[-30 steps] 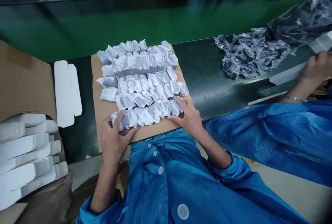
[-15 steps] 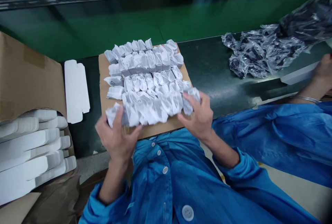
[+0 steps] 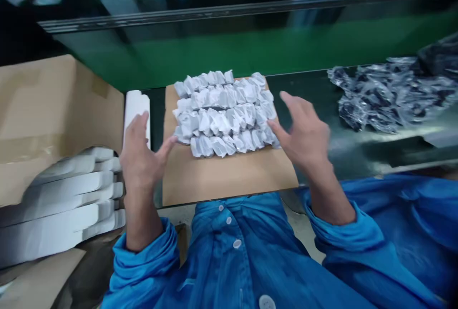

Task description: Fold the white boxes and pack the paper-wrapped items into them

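Rows of small white wrapped packets lie packed together on a brown cardboard sheet in front of me. My left hand hovers at the sheet's left edge, fingers apart, holding nothing. My right hand hovers at the right end of the packets, fingers spread and empty, its fingertips close to the nearest row. Both of my sleeves are blue.
Stacked white flat boxes lie in an open brown carton at the left. One flat white box blank lies beside the sheet. A heap of dark items in clear bags sits at the right on the dark belt.
The front row of packets, lifted between both hands half a second ago, is out of my hands. Both hands have opened and drawn apart. The view shifted; the packets sit farther from me.
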`<state>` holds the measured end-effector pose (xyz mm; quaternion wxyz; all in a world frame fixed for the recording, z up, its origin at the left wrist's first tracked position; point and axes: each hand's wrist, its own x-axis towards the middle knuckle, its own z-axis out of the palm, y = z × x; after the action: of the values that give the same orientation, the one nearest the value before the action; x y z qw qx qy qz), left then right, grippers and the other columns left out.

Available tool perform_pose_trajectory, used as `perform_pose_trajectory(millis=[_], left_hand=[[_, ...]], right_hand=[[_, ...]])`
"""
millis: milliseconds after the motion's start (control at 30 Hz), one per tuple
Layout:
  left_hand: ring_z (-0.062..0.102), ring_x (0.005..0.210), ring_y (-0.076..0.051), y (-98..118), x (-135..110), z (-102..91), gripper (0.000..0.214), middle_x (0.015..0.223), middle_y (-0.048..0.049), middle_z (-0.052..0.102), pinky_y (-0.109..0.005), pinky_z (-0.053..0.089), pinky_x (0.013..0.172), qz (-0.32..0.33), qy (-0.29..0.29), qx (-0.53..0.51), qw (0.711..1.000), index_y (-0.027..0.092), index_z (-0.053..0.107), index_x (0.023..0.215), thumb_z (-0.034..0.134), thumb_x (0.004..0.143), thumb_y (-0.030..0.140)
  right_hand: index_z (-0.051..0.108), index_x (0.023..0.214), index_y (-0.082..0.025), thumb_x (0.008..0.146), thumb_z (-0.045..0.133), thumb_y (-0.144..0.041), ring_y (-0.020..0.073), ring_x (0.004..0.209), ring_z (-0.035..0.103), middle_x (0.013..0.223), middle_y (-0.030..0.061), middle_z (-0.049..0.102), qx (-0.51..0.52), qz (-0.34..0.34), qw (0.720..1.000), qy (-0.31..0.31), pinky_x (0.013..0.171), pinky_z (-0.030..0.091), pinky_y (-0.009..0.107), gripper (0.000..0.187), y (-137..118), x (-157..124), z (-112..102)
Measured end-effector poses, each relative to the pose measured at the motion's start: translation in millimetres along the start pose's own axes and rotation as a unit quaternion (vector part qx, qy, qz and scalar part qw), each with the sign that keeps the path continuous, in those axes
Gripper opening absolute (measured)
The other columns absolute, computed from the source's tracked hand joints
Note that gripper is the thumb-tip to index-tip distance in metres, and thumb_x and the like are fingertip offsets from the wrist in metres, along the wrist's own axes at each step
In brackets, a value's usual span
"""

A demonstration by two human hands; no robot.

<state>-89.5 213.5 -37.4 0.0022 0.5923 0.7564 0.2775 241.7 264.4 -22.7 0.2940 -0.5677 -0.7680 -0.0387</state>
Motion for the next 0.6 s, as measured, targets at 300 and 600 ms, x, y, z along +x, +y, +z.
perform_pose_trajectory(millis=[300, 600], left_hand=[[0.053, 0.126, -0.042, -62, 25, 16.6, 0.053, 0.137, -0.0223, 0.057, -0.060, 0.042, 0.105, -0.134, 0.032, 0.095, 0.986, 0.014, 0.061, 0.132, 0.061, 0.083, 0.034], [0.046, 0.136, -0.031, 19, -84, 14.1, 0.083, 0.145, -0.0181, 0.049, -0.049, 0.038, 0.114, 0.096, 0.266, -0.060, 0.957, 0.021, 0.036, 0.151, 0.075, 0.079, 0.035]], right_hand=[[0.068, 0.116, -0.013, 0.098, 0.053, -0.022, 0.0235, 0.095, 0.072, 0.112, 0.0125, 0.074, 0.176, -0.270, 0.945, -0.052, 0.077, 0.061, 0.036, 0.025, -87, -58, 19], [0.045, 0.142, -0.017, 0.091, 0.062, -0.045, 0.0197, 0.106, 0.066, 0.134, 0.0142, 0.061, 0.616, 0.053, 0.753, -0.224, 0.083, 0.056, 0.031, 0.061, -136, -25, 41]])
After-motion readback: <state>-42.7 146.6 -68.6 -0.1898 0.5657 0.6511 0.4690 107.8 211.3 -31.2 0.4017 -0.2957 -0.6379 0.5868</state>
